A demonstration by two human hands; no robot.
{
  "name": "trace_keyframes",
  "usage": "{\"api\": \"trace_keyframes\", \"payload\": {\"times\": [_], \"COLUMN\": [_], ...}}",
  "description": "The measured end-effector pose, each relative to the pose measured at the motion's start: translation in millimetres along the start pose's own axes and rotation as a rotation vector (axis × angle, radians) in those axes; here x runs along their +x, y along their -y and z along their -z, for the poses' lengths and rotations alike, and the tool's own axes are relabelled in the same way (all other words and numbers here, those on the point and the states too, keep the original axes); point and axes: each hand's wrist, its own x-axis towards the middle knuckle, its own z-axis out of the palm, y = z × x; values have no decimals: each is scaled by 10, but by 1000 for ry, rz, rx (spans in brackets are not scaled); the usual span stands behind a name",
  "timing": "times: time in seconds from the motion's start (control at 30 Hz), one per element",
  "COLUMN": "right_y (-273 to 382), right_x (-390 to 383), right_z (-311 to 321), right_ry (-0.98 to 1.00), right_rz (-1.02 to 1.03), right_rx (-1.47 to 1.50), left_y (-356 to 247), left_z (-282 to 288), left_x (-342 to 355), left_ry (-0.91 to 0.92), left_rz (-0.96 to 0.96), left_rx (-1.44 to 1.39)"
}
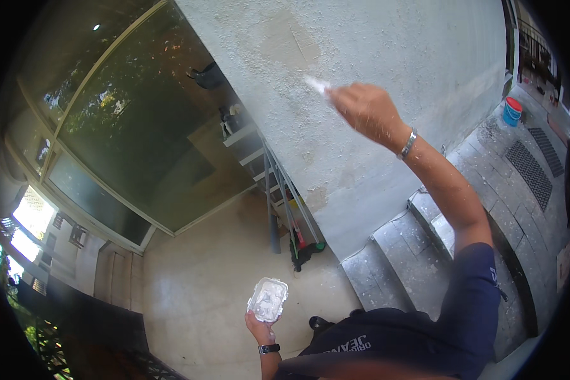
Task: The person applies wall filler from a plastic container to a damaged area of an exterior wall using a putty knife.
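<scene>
My left hand grips the near edge of a shallow white plastic container, low over the tan floor. White paste lies smeared across its inside. Raised at the rough white wall, my right hand is closed on a small white-coated tool, blurred by motion. The tool's tip points up and left, just below a beige bare patch. I cannot tell whether the tip touches the wall. Part of the tool is hidden in my fingers.
Speckled grey steps rise at the right below the wall. A stepladder and a green-and-black broom-like item stand by the wall's corner. Large glass panes fill the left. A red-and-blue bucket and dark mats are far right.
</scene>
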Motion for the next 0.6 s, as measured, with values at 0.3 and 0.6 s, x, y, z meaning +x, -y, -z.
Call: {"api": "trace_keyframes", "payload": {"times": [0.3,0.6], "right_y": [329,-463], "right_x": [1213,1296], "right_z": [-555,245], "right_ry": [-417,-461], "right_rz": [-526,-108], "right_rx": [25,-461], "left_y": [196,152], "left_z": [25,299], "left_x": [-13,-349], "left_ry": [13,-168], "left_rz": [-64,-51], "left_rx": [51,-29]}}
